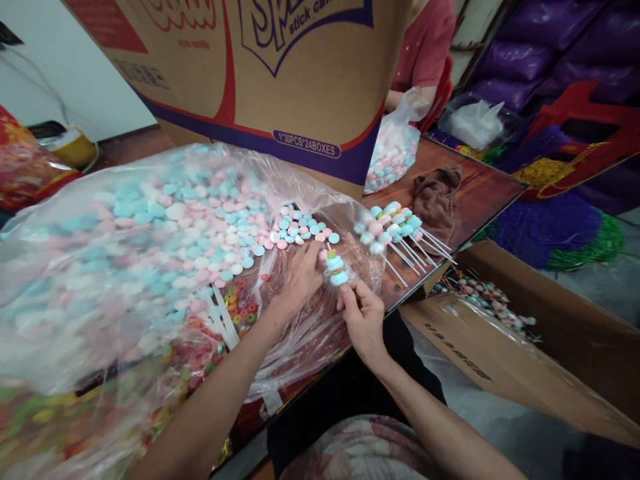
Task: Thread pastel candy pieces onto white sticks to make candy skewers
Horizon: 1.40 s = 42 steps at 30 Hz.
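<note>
Candy stick (337, 270) sits pinched in the right hand (361, 319), the left hand (304, 272) holding pink candy (323, 255) by its tip: threading, I'd judge, needing careful alignment next.

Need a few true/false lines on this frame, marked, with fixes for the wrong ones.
1. The right hand holds a candy stick near its lower end. True.
2. The left hand is deep inside the open carton. False: it is by the candy stick's upper end.
3. A brown cloth lies on the table. True.
4. The loose candies are all blue. False: pink and white ones show too.
5. The large printed box stands right of the brown cloth. False: it stands left of it.
</note>
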Tool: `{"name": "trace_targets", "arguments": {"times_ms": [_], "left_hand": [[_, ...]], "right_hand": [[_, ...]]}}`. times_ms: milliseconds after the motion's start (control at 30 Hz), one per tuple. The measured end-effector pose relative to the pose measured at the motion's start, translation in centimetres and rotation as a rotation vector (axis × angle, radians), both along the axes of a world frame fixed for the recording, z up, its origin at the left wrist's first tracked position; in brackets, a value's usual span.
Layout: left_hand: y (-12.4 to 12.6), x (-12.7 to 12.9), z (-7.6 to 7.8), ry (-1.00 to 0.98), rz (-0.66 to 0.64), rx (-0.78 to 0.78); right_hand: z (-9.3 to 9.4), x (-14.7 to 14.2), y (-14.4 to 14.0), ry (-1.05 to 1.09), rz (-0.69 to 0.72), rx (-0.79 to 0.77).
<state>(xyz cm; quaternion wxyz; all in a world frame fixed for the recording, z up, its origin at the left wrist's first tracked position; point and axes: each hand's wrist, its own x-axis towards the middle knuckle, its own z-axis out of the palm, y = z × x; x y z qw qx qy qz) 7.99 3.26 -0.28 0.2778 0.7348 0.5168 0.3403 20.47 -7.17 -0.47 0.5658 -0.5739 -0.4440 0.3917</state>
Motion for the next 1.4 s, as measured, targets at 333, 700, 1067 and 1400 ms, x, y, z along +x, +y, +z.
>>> {"name": "trace_targets", "arguments": {"times_ms": [333,700,1067,1400], "left_hand": [[-1.9,-3.2,1.0,-0.762,0.140,-0.366],[-2.2,-3.6,1.0,-0.799,0.289,-0.282],[-2.5,-4.0,0.1,-0.548,0.243,-0.131],[-3.7,-3.3,0.7,-0.340,0.154,-0.090]], "right_hand": [[0.2,0.0,0.1,-0.116,0.225,-0.002],[0.2,-0.1,0.1,-0.181,0.249,-0.020],[-0.3,-0.1,0.2,-0.278,0.228,-0.051],[-0.8,-0.5,0.1,-0.288,0.200,0.005]]}}
